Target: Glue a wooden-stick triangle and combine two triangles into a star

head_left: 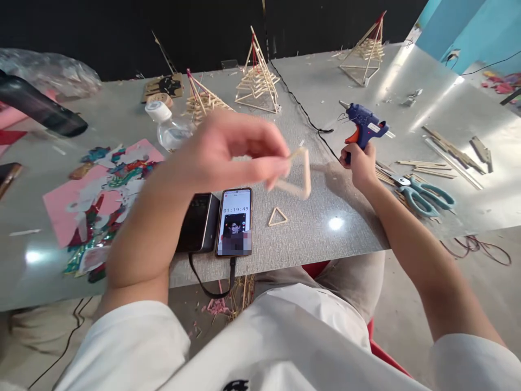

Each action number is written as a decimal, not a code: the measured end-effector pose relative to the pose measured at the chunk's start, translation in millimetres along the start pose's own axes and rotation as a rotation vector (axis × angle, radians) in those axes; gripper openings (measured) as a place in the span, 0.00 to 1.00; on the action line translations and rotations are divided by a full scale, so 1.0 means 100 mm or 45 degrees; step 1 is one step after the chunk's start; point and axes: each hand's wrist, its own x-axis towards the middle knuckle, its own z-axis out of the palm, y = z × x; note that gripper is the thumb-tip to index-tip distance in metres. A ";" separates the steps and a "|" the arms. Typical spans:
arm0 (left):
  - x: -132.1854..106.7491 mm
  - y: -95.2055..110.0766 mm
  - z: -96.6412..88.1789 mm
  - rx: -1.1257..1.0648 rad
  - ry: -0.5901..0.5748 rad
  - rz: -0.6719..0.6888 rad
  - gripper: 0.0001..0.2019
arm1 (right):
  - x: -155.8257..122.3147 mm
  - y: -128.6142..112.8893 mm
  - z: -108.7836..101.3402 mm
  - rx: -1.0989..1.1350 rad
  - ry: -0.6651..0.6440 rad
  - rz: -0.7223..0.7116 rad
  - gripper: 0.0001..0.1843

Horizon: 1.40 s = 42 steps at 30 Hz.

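My left hand (pixel 240 155) is raised over the table, its thumb and fingers pinching a small triangle of wooden sticks (pixel 306 174). Both hand and triangle are slightly blurred by motion. A smaller stick triangle (pixel 278 223) lies flat on the tabletop below. At the right, my right hand (pixel 360 160) is wrapped around the handle of a dark blue glue gun (pixel 364 122) with an orange trigger, its nozzle toward the upper left. Beside my right forearm lie scissors (pixel 423 196) with blue-grey handles and several loose wooden sticks (pixel 427 165).
Stick pyramids (pixel 256 81) stand along the back, another (pixel 368 51) at the far right. A phone (pixel 235 222) showing a timer lies beside a black power bank (pixel 198 222). Left are a clear bottle (pixel 169 127), a dark bottle (pixel 44 106) and foil scraps on pink paper (pixel 61 203).
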 end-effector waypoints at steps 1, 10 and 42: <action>0.14 -0.14 0.06 0.025 -0.036 -0.052 0.07 | 0.00 -0.02 -0.01 0.035 -0.010 0.044 0.19; 0.48 -1.08 0.29 -0.070 -0.002 -0.452 0.07 | -0.13 -0.09 -0.01 -0.185 -0.045 -0.239 0.36; 0.44 -1.01 0.20 -0.373 -0.157 -0.731 0.28 | -0.43 -0.24 -0.11 -0.986 -0.275 -1.173 0.15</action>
